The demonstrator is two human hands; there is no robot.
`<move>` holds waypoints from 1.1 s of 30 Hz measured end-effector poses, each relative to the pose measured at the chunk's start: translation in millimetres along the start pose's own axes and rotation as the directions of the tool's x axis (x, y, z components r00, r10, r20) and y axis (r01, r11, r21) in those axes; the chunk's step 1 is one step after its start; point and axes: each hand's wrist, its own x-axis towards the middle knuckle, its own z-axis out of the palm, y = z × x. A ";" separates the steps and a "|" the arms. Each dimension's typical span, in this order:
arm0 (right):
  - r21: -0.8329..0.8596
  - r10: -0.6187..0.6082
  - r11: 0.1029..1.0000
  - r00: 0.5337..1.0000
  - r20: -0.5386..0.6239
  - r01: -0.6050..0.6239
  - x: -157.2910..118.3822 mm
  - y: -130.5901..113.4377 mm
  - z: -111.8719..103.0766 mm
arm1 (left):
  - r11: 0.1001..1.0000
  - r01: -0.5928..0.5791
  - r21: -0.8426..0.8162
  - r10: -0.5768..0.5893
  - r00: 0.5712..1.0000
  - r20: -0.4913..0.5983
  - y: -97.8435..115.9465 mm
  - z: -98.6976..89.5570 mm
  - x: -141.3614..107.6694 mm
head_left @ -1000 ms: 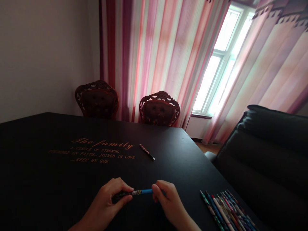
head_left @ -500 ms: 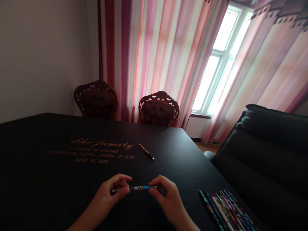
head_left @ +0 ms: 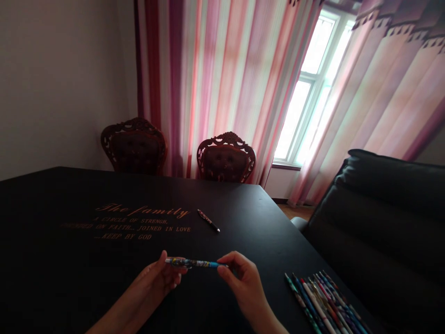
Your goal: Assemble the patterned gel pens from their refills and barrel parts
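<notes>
A patterned pen with a blue end lies level between my two hands, above the black table. My right hand pinches its blue end between thumb and fingertips. At the clip end, my left hand has its thumb raised by the tip and its fingers curled beneath the barrel. A second patterned pen rests on the table beyond my hands, slanting down to the right.
Several pens lie side by side at the right edge of the black table. Gold lettering marks its left part. Two carved chairs stand behind it. A black leather seat is on the right.
My left hand has turned, its thumb now upright at the pen's end and its fingers below. The pen has risen slightly and its clip shows. The view has shifted a little.
</notes>
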 end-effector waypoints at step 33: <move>-0.610 -0.270 0.720 0.943 0.192 0.330 -6.0 -34.7 5.1 | 0.971 -0.124 0.203 0.137 0.989 -0.049 4.7 -3.2 1.4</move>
